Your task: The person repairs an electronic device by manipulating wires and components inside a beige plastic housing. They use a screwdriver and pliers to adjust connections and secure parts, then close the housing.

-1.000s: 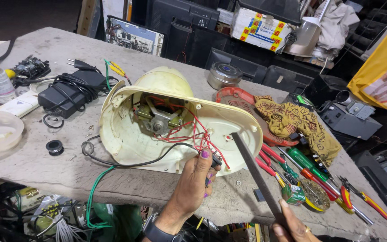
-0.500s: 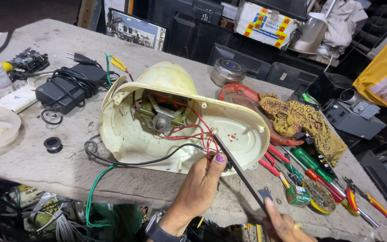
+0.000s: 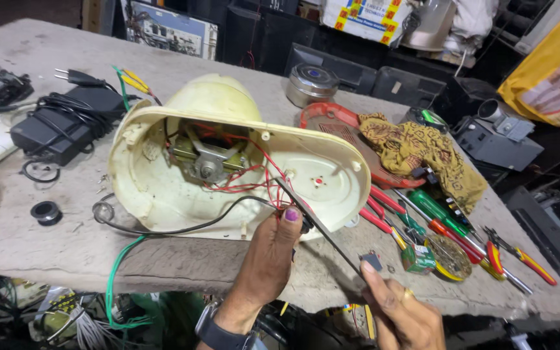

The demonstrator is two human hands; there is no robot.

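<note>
1. The cream plastic housing lies upturned on a rough grey concrete table; it is a smooth oval shell with a domed end, and its open underside faces up toward the camera.
2. Inside the dome end sits a metal motor, from which thin red wires run toward the near rim.
3. The left hand reaches up from below, its fingers closed in a pinch on the wire ends at the near rim of the housing, purple-painted thumbnail upward.
4. The right hand grips the lower end of a thin dark rod-shaped tool between thumb and fingers.
5. The tool's long axis runs diagonally; its tip points up-left at the wire ends by the left thumb.
6. A glossy black cable loops out over the housing rim.
7. To the right lie red-handled pliers and a patterned ochre cloth.
</note>
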